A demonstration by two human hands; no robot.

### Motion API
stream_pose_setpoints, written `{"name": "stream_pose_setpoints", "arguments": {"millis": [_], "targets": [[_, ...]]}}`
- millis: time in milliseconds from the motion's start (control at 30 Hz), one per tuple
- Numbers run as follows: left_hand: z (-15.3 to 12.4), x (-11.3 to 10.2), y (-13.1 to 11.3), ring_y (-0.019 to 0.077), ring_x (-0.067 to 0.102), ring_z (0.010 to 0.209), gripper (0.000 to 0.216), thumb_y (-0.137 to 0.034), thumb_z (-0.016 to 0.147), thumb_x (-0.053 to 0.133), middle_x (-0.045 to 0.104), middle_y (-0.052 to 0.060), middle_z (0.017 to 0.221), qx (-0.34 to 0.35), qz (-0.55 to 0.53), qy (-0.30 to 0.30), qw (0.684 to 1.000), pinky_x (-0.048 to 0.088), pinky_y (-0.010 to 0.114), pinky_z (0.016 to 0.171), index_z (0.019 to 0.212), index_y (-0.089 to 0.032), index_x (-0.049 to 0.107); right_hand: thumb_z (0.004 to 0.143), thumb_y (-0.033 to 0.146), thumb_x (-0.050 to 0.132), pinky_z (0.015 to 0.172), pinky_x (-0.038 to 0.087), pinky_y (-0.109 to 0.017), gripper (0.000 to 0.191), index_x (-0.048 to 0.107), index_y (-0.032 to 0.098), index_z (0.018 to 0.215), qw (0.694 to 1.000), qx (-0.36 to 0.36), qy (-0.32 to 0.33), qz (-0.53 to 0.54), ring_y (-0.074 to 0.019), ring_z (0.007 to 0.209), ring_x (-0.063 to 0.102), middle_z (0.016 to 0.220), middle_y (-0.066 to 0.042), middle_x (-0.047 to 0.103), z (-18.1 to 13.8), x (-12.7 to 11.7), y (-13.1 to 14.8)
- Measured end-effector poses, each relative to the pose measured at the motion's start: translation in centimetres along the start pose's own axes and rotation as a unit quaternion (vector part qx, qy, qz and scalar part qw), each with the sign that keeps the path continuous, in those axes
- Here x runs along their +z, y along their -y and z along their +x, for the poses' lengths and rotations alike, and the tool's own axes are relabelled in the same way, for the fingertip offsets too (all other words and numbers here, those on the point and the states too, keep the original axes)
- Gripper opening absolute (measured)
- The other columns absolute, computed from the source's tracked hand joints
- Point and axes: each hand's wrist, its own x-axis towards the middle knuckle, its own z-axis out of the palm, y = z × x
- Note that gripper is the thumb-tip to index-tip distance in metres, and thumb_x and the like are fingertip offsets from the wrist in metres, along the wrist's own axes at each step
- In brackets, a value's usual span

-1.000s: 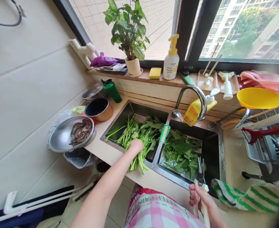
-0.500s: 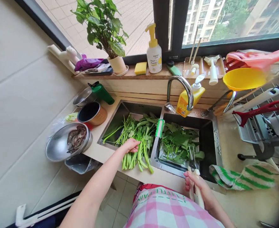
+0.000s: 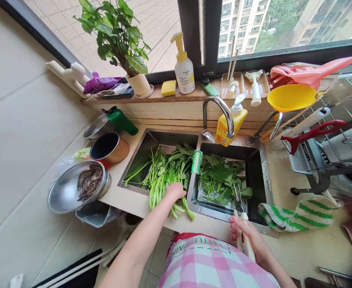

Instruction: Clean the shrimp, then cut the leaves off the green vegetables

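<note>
My left hand (image 3: 176, 191) lies on a bunch of long green vegetable stems (image 3: 155, 194) over the front edge of the left sink basin. Its fingers curl down among the stems; only the thumb side shows, and the fingertips are hidden. My right hand (image 3: 247, 230) is closed round the white handles of a pair of scissors (image 3: 238, 204). The metal blades point away from me, slightly apart, over the front of the right basin. Cut leafy greens (image 3: 223, 174) fill much of that basin, below and left of the blades.
A green-and-white cloth (image 3: 197, 161) hangs on the sink divider, below the curved faucet (image 3: 219, 105). On the left stand a metal bowl of shrimp (image 3: 62, 191) and a brown pot (image 3: 120, 150). To the right are a striped cloth (image 3: 306, 216) and a dish rack (image 3: 343, 132).
My left hand has shifted right and down onto the stems, its wrist now bent over them. My right hand still holds the scissors. The whole view has turned slightly right.
</note>
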Motion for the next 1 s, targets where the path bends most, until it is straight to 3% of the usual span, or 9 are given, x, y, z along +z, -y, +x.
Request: {"name": "stream_pose_setpoints", "arguments": {"millis": [100,233,300,400,467,600,700,867,1000], "targets": [[-1.2,-1.2,1.1,0.0248,0.066,0.065,0.026,-0.038,0.069,0.063,0.065,0.009,0.064,0.027,-0.111,0.013,0.993,0.050,0.034,0.060,0.063,-0.015,0.053,0.067,0.048,0.066,0.050,0.035,-0.023,0.034,0.052,0.017,0.064,1.000,-0.008,0.010,-0.014,-0.0102,0.049,0.045,0.056,0.004,0.049,0.2,0.2,0.2],[-3.9,-3.4,3.5,0.0091,0.058,0.057,0.036,-0.053,0.078,0.050,0.059,0.000,0.071,0.077,-0.287,-0.026,0.954,0.046,0.021,0.053,0.076,-0.017,0.047,0.066,0.051,0.065,0.051,0.034,-0.025,0.039,0.048,0.017,0.057,0.997,-0.024,0.034,-0.066,-0.0106,0.049,0.043,0.054,0.004,0.047,0.4,0.7,0.6],[-5.5,-4.0,4.9,0.0061,0.053,0.054,0.039,-0.053,0.071,0.060,0.054,-0.003,0.069,0.090,-0.462,-0.044,0.881,0.043,0.018,0.050,0.074,-0.017,0.046,0.067,0.051,0.064,0.050,0.033,-0.024,0.039,0.047,0.018,0.056,0.995,-0.032,0.040,-0.091,-0.0107,0.048,0.043,0.052,0.004,0.047,0.7,1.0,0.7],[-7.7,-3.7,6.2,0.0053,0.050,0.054,0.037,-0.041,0.061,0.075,0.052,-0.005,0.065,0.083,-0.691,-0.022,0.717,0.042,0.017,0.049,0.077,-0.017,0.052,0.067,0.051,0.064,0.049,0.032,-0.024,0.037,0.048,0.018,0.059,0.991,-0.046,0.048,-0.114,-0.0108,0.047,0.041,0.050,0.004,0.046,1.2,1.4,0.6],[-8.8,-2.7,5.9,0.0061,0.052,0.056,0.036,-0.034,0.059,0.078,0.053,-0.005,0.065,0.080,-0.731,-0.002,0.678,0.044,0.018,0.053,0.083,-0.017,0.057,0.065,0.051,0.065,0.049,0.031,-0.024,0.036,0.049,0.019,0.062,0.989,-0.050,0.050,-0.132,-0.0108,0.047,0.040,0.050,0.005,0.045,1.4,1.6,0.5],[-9.4,0.3,3.0,0.0087,0.056,0.066,0.036,-0.024,0.056,0.079,0.059,-0.003,0.077,0.108,-0.723,0.005,0.682,0.047,0.022,0.063,0.085,-0.019,0.059,0.067,0.049,0.063,0.050,0.033,-0.024,0.033,0.050,0.019,0.067,0.971,-0.083,0.072,-0.210,-0.0111,0.052,0.040,0.058,0.004,0.046,1.3,1.7,1.0],[-8.9,2.7,0.5,0.0091,0.057,0.070,0.039,-0.021,0.053,0.079,0.060,-0.003,0.083,0.127,-0.696,-0.032,0.706,0.046,0.022,0.068,0.086,-0.020,0.058,0.070,0.045,0.061,0.051,0.033,-0.023,0.028,0.049,0.019,0.070,0.945,-0.125,0.070,-0.295,-0.0120,0.057,0.040,0.063,0.003,0.046,0.6,1.7,1.6],[-8.1,5.7,-1.9,0.0104,0.056,0.070,0.030,-0.022,0.059,0.075,0.058,-0.003,0.074,0.203,-0.598,-0.080,0.771,0.044,0.022,0.072,0.081,-0.020,0.054,0.068,0.033,0.061,0.057,0.030,-0.024,0.018,0.052,0.019,0.073,0.872,-0.184,-0.002,-0.454,-0.0136,0.063,0.044,0.068,0.002,0.054,-0.8,2.0,2.2],[-8.3,6.5,-2.7,0.0118,0.055,0.068,0.025,-0.025,0.062,0.073,0.056,-0.002,0.071,0.241,-0.537,-0.085,0.804,0.044,0.023,0.071,0.076,-0.019,0.053,0.069,0.036,0.061,0.056,0.028,-0.024,0.019,0.053,0.020,0.076,0.841,-0.174,-0.054,-0.509,-0.0154,0.064,0.049,0.073,0.001,0.062,-1.5,2.7,2.1]]}}
